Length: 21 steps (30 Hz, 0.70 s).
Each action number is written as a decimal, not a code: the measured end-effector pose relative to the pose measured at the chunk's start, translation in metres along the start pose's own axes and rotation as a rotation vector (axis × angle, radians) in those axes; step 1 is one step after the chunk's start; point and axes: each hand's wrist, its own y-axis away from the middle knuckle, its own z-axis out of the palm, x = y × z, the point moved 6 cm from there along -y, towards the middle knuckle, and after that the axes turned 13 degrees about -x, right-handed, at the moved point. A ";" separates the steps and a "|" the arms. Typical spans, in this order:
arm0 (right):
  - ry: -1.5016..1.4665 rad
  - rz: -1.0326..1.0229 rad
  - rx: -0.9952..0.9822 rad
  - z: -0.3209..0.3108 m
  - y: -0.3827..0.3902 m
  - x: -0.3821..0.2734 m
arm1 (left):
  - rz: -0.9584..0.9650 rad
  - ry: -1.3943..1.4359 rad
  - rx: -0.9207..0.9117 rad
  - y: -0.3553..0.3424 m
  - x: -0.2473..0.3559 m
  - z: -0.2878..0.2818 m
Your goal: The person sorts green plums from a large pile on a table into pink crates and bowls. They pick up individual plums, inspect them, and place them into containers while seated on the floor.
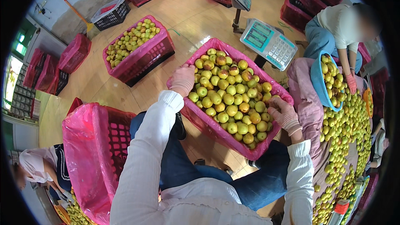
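Note:
A crate lined with pink plastic film [208, 137] sits in front of me between my knees, filled with green and brown-patched jujubes [233, 96]. My left hand [183, 80], in a pink striped glove, grips the crate's rim at its left end. At the right end my right hand [286, 113], in a matching glove, is closed over the rim, with its fingertips next to the fruit. Both hands hold the same crate, and part of their fingers is hidden by the film and rim.
A scale with a keypad [268, 43] stands just beyond the crate. Another full pink-lined crate [141, 62] is at the far left, and a lined crate [89, 158] at my left. On the right, a co-worker's hand [351, 82] touches loose jujubes [341, 141] beside a blue basket [318, 83].

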 end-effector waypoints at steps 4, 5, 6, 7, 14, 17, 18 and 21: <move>-0.028 0.015 0.002 0.002 0.003 0.009 | 0.063 -0.146 0.129 -0.006 -0.006 0.023; -0.043 0.017 0.005 0.002 0.004 0.009 | 0.084 -0.159 0.157 -0.006 -0.008 0.023; -0.053 0.037 0.009 0.000 0.006 0.007 | 0.091 -0.063 0.186 0.003 -0.006 0.016; -0.063 0.056 0.012 -0.002 0.008 0.002 | 0.125 -0.055 0.265 0.013 0.001 0.006; 0.078 -0.007 0.031 -0.005 0.004 0.002 | 0.556 0.129 0.025 0.101 0.078 -0.004; 0.071 0.001 -0.020 -0.002 0.002 0.003 | 0.511 0.115 0.043 0.095 0.087 0.011; 0.099 -0.008 -0.023 -0.003 0.002 0.000 | 0.512 0.180 0.017 0.089 0.084 0.011; 0.113 -0.045 -0.012 -0.006 0.005 -0.006 | 0.407 0.351 0.333 0.079 0.054 -0.032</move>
